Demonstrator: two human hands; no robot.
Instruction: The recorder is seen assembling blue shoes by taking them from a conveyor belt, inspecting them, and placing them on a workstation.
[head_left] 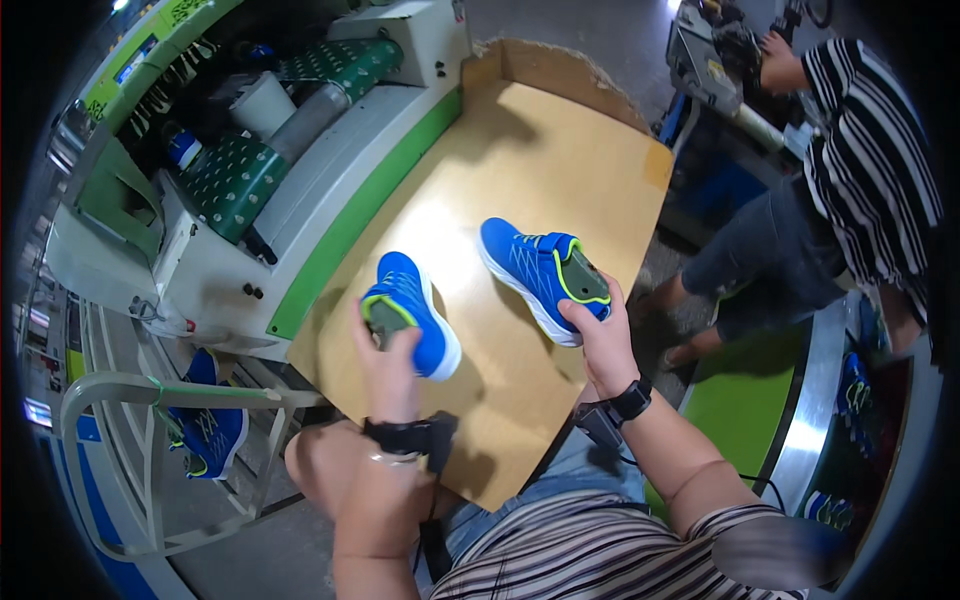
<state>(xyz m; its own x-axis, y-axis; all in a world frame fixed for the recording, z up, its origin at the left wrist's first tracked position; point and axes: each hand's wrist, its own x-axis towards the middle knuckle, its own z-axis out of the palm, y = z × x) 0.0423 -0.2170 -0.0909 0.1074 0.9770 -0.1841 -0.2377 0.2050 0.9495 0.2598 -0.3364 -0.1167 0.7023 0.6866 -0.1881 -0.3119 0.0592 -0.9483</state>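
Two blue sneakers with white soles and lime-green collar trim are held over a light wooden board (500,410). Around the heel of the left sneaker (408,285) closes my left hand (387,360), slightly blurred; that shoe's toe points away from me. My right hand (603,335) grips the right sneaker (525,262) at its heel, thumb near the collar, with the toe angled to the far left. A dark green shoe last fills the opening of each sneaker. Black bands sit on both my wrists.
A machine (370,180) with a green patterned roller stands at the left. More blue shoes (215,435) lie on a metal rack (130,385) below it. Another person (850,180) in a striped shirt works at the right, beside a green belt (745,405). Torn cardboard (560,75) edges the board's far end.
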